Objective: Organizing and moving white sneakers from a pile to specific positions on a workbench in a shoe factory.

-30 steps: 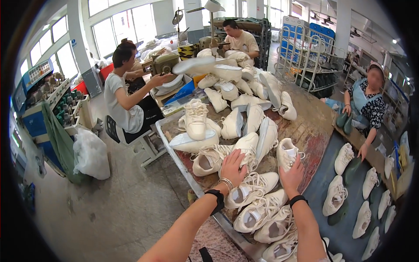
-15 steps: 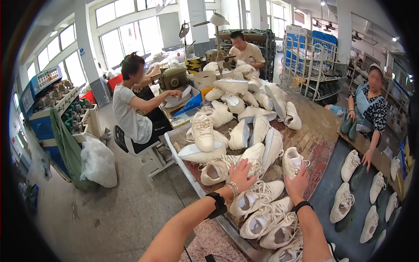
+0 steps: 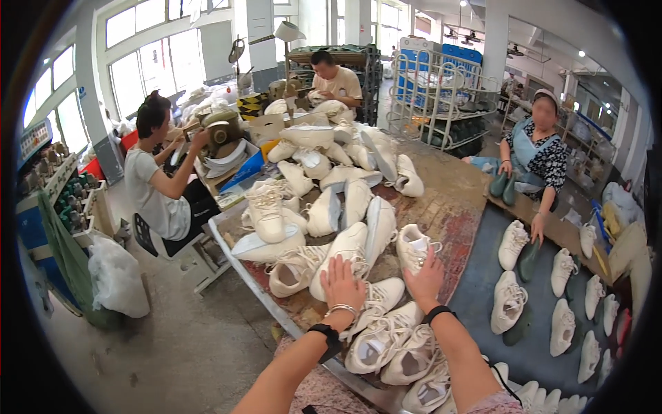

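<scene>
1. Cream-white leather sneakers were heaped on the counter point(image 3: 455, 207), and both of the person's bare forearms came up from the lower edge toward them.
2. The left hand point(image 3: 343, 284) lay palm down with its back to the camera, a black watch and a thin bangle at the wrist; its fingers point(image 3: 337, 265) were spread flat and rested on the tall sneaker point(image 3: 341, 257), not curled round it.
3. That tall sneaker stood tilted, its long axis running from just under the left fingers up and away to the right, with the sole side facing right.
4. The right hand point(image 3: 425, 279) reached forward, a black band on its wrist, with the palm turned down and its fingers point(image 3: 432, 259) loosely extended against the low sneaker point(image 3: 414, 246); whether they gripped it could not be told.
5. The low sneaker sat just beyond the right fingers, opening upward, with its long axis pointing away from the person.
6. Nearer than both sets of fingers, laced sneakers point(image 3: 383, 338) lay between the two forearms, toes pointing down-left.
7. Far left of the fingers a seated person point(image 3: 157, 186) worked at a machine; far right another person point(image 3: 541, 155) stood by a dark belt point(image 3: 483, 290) carrying single shoes.
</scene>
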The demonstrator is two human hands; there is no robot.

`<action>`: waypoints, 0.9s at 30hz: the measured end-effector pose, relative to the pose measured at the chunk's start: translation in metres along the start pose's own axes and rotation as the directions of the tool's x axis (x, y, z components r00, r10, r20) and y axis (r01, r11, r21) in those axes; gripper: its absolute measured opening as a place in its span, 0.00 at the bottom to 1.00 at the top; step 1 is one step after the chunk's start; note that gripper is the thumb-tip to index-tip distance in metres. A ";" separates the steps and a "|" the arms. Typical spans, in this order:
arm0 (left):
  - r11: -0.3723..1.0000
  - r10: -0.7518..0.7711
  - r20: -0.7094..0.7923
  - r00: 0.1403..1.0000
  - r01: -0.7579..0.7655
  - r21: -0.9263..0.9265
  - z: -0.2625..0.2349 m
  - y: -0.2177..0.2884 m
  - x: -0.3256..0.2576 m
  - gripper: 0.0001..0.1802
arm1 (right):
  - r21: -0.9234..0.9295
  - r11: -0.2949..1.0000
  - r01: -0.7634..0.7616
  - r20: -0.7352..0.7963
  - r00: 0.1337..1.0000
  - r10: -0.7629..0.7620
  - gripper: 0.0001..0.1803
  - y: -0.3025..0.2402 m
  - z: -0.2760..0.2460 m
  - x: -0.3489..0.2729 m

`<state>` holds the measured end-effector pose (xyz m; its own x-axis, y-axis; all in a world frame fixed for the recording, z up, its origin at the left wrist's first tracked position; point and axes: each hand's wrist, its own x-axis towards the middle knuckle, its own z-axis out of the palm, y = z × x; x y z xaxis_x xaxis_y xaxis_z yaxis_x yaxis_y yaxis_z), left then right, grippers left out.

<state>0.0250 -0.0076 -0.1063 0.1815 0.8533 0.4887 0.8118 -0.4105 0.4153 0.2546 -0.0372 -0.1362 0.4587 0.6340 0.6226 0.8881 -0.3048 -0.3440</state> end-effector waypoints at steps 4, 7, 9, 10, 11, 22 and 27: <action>1.000 0.005 -0.036 0.999 -0.005 -0.006 -0.001 -0.006 -0.002 0.31 | -0.012 1.000 -0.027 0.061 0.998 0.028 0.55 -0.014 -0.008 0.000; 0.999 0.019 -0.035 0.999 -0.020 -0.025 0.002 -0.003 -0.002 0.31 | -0.021 0.999 -0.030 0.042 0.999 0.031 0.55 -0.008 -0.011 0.000; 0.999 0.030 -0.044 0.999 -0.031 -0.021 0.006 -0.001 -0.001 0.31 | -0.008 1.000 -0.012 0.033 0.999 0.012 0.55 -0.002 -0.013 0.001; 0.999 0.028 -0.039 0.999 -0.029 -0.026 0.004 -0.002 0.000 0.32 | -0.014 1.000 -0.017 0.048 0.999 0.018 0.54 -0.005 -0.015 0.001; 0.998 0.044 -0.029 0.999 -0.045 -0.046 0.004 -0.001 0.000 0.32 | -0.026 0.999 -0.033 0.069 0.997 0.035 0.54 -0.003 -0.015 0.002; 0.990 0.036 -0.109 0.993 -0.050 -0.129 0.000 -0.004 0.000 0.32 | -0.048 0.998 -0.029 0.043 0.999 0.031 0.55 -0.006 -0.010 -0.003; 0.997 0.080 -0.095 0.992 -0.081 -0.006 0.002 -0.008 -0.003 0.31 | -0.024 0.999 -0.037 0.060 0.997 0.038 0.54 -0.011 -0.014 -0.002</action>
<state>0.0187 -0.0059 -0.1125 0.1927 0.7831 0.5912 0.7911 -0.4804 0.3785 0.2438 -0.0450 -0.1236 0.4900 0.6630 0.5659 0.8709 -0.3452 -0.3497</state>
